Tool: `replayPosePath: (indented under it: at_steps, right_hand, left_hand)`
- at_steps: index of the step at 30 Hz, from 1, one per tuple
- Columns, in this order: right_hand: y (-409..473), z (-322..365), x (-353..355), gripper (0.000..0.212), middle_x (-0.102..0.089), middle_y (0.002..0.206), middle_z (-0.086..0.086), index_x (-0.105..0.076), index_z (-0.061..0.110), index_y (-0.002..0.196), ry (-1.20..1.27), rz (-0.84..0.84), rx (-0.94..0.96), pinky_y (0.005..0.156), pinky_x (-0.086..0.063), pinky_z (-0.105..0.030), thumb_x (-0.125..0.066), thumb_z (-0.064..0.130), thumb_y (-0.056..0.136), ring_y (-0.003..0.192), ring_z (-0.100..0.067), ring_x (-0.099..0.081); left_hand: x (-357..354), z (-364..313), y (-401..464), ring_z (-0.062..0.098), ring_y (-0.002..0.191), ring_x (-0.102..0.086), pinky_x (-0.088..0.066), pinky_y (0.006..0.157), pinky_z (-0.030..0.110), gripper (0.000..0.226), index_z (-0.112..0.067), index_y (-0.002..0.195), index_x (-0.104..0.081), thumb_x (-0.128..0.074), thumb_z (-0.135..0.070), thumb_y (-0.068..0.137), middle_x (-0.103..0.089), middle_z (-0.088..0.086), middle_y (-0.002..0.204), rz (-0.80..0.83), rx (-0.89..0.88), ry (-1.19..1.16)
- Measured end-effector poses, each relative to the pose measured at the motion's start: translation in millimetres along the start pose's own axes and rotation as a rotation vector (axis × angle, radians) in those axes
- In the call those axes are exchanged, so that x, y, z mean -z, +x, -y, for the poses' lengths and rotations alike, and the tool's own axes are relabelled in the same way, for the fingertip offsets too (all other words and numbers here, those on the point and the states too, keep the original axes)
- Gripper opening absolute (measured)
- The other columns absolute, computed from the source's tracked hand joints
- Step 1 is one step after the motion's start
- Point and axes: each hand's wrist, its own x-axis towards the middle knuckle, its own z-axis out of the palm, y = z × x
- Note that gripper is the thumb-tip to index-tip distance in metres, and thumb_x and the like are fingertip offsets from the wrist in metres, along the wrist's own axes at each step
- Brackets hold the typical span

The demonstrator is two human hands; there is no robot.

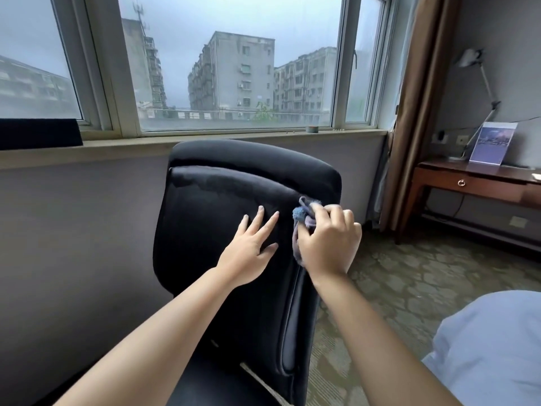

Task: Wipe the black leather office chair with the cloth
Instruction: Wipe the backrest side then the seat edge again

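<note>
1. The black leather office chair stands in the middle of the scene under the window, its backrest facing the person and running from the near bottom up to the headrest at the far top.
2. The right hand is clenched round the bunched blue-grey cloth, which sticks out from the fingers to the far left and touches the backrest close to its right edge, just below the headrest seam.
3. The left hand lies released, fingers straight and spread, flat against the backrest just left of the cloth; it seems to steady the chair.
4. From the right grip most of the unwiped-looking backrest lies to the left and nearer, down its long axis; a duller smear shows across the headrest panel, far and left of the cloth.
5. The right hand is the one on the cloth, so a stroke likely runs leftward or downward, where the left hand sits in its path.
6. A wooden desk stands far right, well apart.
</note>
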Motion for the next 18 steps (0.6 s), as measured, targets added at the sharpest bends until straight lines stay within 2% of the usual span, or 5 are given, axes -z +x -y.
replayPosePath:
  at_steps: [4, 8, 12, 15, 18]
  right_hand:
    - [-34.2, 15.0, 1.1, 0.025, -0.060, 0.072, 0.000, -0.070, 0.015, 0.080, -0.053, 0.074, 0.029, 0.059, -0.038, -0.031, -0.080, 0.020, 0.058, 0.069, -0.024, -0.056]
    - [13.2, 19.4, 2.7, 0.022, -0.062, 0.073, -0.002, -0.072, 0.014, 0.080, -0.102, 0.011, 0.081, 0.062, -0.034, -0.033, -0.079, 0.023, 0.061, 0.071, -0.026, -0.058]
    - [22.5, 1.3, 4.9, 0.023, -0.060, 0.072, -0.004, -0.071, 0.014, 0.079, -0.143, 0.009, 0.064, 0.059, -0.039, -0.032, -0.072, 0.035, 0.070, 0.070, -0.027, -0.057]
    - [1.8, -6.2, 4.6, 0.027, -0.062, 0.073, -0.004, -0.070, 0.012, 0.079, -0.079, -0.048, -0.007, 0.056, -0.042, -0.032, -0.059, 0.035, 0.074, 0.068, -0.028, -0.058]
    - [-28.8, -1.6, -1.6, 0.025, -0.063, 0.076, -0.001, -0.069, 0.013, 0.076, 0.025, -0.040, -0.026, 0.060, -0.039, -0.032, -0.058, 0.036, 0.074, 0.071, -0.024, -0.056]
  left_hand:
    - [-1.4, 1.8, 2.1, 0.015, 0.146, 0.007, -0.021, 0.112, 0.032, 0.064, -0.047, 0.146, -0.008, -0.046, -0.031, 0.098, 0.005, -0.019, 0.157, -0.023, -0.005, -0.037]
    - [2.8, 7.1, 3.8, 0.014, 0.146, -0.002, -0.017, 0.111, 0.025, 0.066, -0.040, 0.148, -0.012, -0.049, -0.023, 0.096, -0.002, -0.021, 0.156, -0.058, -0.019, -0.022]
    - [7.1, 6.6, 7.4, 0.013, 0.144, -0.013, -0.020, 0.111, 0.023, 0.064, -0.032, 0.149, -0.021, -0.051, -0.018, 0.094, -0.011, -0.022, 0.155, -0.111, -0.013, -0.015]
    - [3.4, 3.9, 5.0, 0.012, 0.145, -0.007, -0.018, 0.108, 0.021, 0.066, -0.032, 0.149, -0.019, -0.051, -0.019, 0.094, -0.007, -0.021, 0.156, -0.105, -0.015, -0.033]
    - [-5.4, 6.3, -2.0, 0.011, 0.146, -0.002, -0.016, 0.104, 0.016, 0.066, -0.031, 0.150, -0.017, -0.051, -0.019, 0.095, -0.006, -0.020, 0.156, -0.098, -0.019, -0.057]
